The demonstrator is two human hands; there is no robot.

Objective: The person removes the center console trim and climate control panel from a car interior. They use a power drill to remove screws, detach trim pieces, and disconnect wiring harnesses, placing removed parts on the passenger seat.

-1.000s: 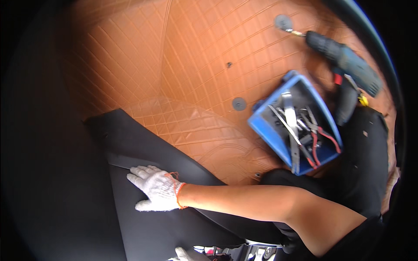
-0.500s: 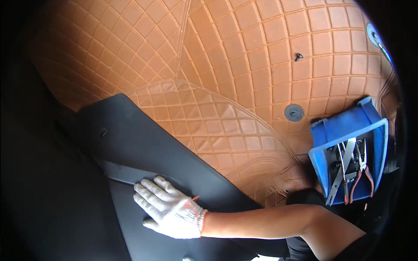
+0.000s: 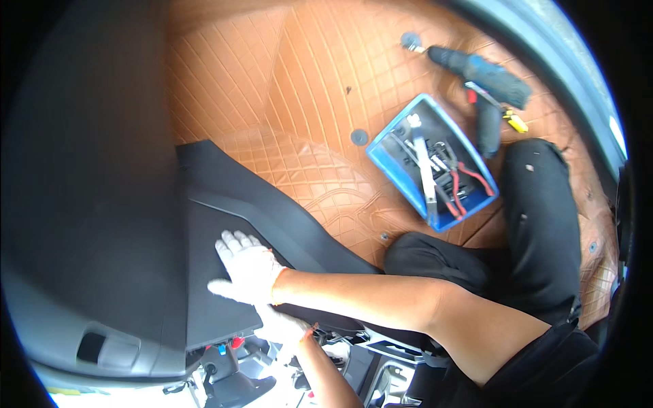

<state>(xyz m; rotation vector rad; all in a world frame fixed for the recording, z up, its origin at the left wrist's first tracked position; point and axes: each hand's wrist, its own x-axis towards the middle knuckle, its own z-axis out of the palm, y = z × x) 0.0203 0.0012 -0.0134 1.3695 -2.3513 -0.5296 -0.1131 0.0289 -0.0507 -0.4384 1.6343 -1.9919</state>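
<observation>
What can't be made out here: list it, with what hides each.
All in the head view:
Left hand: finger pose, lost in glare and overlap with the right hand.
Left forearm: cut off by the lower edge.
Dark speck on the brown mat: too small to identify.
Small parts in the blue bin: too small, partly covered by tools.

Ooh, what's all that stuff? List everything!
Mat: 1, brown, upper half
Drill: 1, blue and black, upper right
Bin: 1, blue, on mat
Pliers: 1, red handles, in bin
Flat tool: 1, silver, in bin
Discs: at least 2, grey, on mat
Panel: 1, black, left of centre
Large trim: 1, dark, far left
Jumbled parts: uncountable, mixed colours, bottom
Legs: 2, black trousers, right
Arms: 2, bare, lower half
Right hand: 1, white glove, on panel
Left hand: 1, white glove, below right hand
</observation>
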